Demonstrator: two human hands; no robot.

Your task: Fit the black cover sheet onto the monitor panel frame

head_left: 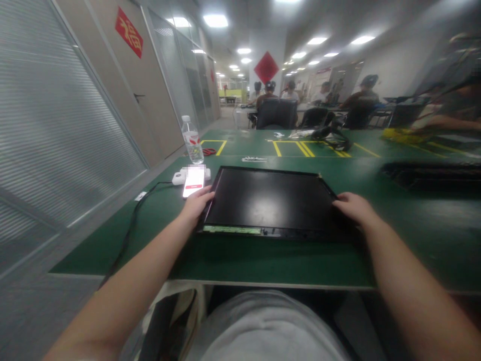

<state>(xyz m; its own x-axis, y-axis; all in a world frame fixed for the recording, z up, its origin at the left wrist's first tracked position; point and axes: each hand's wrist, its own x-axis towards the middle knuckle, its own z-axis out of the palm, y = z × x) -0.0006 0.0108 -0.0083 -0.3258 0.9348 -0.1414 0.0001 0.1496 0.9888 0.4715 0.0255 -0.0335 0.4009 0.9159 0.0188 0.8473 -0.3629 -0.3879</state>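
A flat black screen panel (266,198) is held at its two sides over the green bench (270,263); whether it is fully rested there cannot be told. Its left edge is gripped by the left hand (198,203), its right edge by the right hand (355,206). Just beside the left hand, a lit phone (194,186) is propped against a white power strip (179,178). Behind them a capped clear bottle (193,145) is stood upright; its fill level cannot be made out. The bench's far part is marked with yellow tape (277,149). Beyond, seated people (363,98) are seen under ceiling lights (215,20).
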